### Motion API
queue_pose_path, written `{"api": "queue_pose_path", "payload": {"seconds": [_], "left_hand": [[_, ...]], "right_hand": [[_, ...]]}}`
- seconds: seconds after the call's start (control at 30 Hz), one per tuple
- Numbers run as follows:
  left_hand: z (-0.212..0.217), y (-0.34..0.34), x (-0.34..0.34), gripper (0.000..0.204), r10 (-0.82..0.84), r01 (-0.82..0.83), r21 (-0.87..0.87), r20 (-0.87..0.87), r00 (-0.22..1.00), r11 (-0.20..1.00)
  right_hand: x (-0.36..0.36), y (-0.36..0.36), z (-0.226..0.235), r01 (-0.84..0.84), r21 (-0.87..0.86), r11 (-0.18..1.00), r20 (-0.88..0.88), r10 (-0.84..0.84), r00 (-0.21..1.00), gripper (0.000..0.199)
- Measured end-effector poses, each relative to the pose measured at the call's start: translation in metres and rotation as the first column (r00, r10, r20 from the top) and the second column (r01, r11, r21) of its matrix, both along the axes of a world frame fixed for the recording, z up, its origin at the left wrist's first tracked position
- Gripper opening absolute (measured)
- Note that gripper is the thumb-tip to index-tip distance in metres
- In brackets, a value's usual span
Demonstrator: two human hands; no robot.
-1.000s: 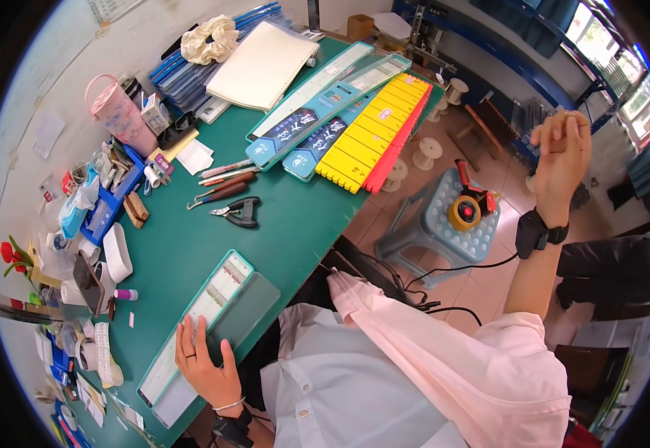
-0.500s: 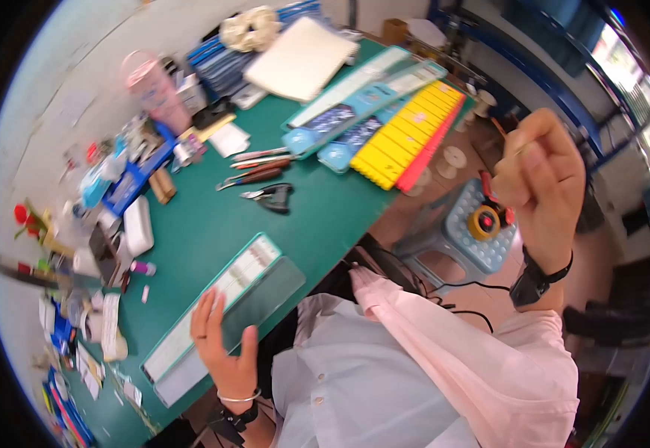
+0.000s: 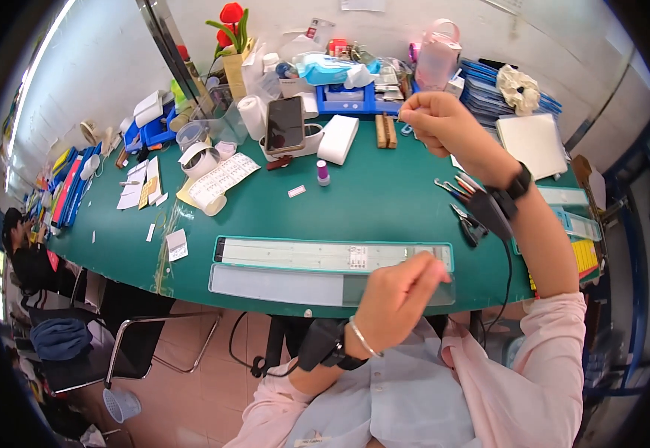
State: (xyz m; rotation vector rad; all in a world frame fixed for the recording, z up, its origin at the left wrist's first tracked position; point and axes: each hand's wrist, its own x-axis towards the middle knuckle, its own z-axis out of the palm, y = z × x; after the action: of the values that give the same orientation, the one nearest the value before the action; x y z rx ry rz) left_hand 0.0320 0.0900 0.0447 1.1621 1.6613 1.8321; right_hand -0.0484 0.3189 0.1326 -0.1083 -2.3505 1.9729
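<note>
Left hand (image 3: 396,299): raised just over the near edge of the counter (image 3: 384,201), fingers bent together, tips at the right end of the long clear ruler (image 3: 332,255); touching or just above it, cannot tell. A bangle and a dark wrist unit w/ cable sit on this wrist.
Right hand (image 3: 444,123): lifted above the far part of the counter, thumb and fingers pinched shut on smth very thin and small; what it is cannot be told. Black watch on wrist, dark pad strapped on forearm w/ cable going down.
Long clear ruler: lies flat along the near edge, teal rim, almost parallel to the edge; a 2nd clear plate (image 3: 325,285) is just beside it on the near side, partly under the left hand.
Pliers (image 3: 473,226): on the counter to the right, near the right forearm, next to a few pens (image 3: 453,187).
Phone (image 3: 285,124): dark, stands tilted on a white holder at the back middle.
White box (image 3: 337,139): just right of the phone.
Small bottle (image 3: 323,173): upright, purple cap, in front of the white box.
Tape rolls (image 3: 198,158): left of the phone, near a printed paper strip.
Red flower (image 3: 229,16): in a pot at the back wall.
Pink container (image 3: 437,54): back right, beside blue trays.
Other person: at the far left edge, dark clothes, mostly cut off.
</note>
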Motion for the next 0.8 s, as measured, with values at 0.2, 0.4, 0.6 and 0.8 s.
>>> {"api": "queue_pose_path", "payload": {"seconds": [0.2,0.4,0.6,0.8], "left_hand": [[-0.017,-0.012,-0.03,0.032,0.215,-0.24,-0.15,-0.163,0.963,0.959],[-0.028,-0.006,-0.046,0.027,0.21,-0.272,-0.232,-0.258,0.943,0.934],[-0.039,-0.004,-0.054,0.026,0.206,-0.269,-0.25,-0.252,0.946,0.93],[-0.042,-0.006,-0.056,0.026,0.187,-0.253,-0.261,-0.255,0.949,0.932]], "right_hand": [[-0.085,0.061,-0.094,0.077,0.118,0.99,0.255,-0.105,0.961,0.014],[-0.101,0.068,-0.116,0.19,0.216,0.958,0.295,-0.25,0.922,0.014],[-0.102,0.064,-0.115,0.171,0.29,0.942,0.28,-0.254,0.926,0.013],[-0.101,0.063,-0.11,0.181,0.26,0.948,0.245,-0.247,0.938,0.014]]}}
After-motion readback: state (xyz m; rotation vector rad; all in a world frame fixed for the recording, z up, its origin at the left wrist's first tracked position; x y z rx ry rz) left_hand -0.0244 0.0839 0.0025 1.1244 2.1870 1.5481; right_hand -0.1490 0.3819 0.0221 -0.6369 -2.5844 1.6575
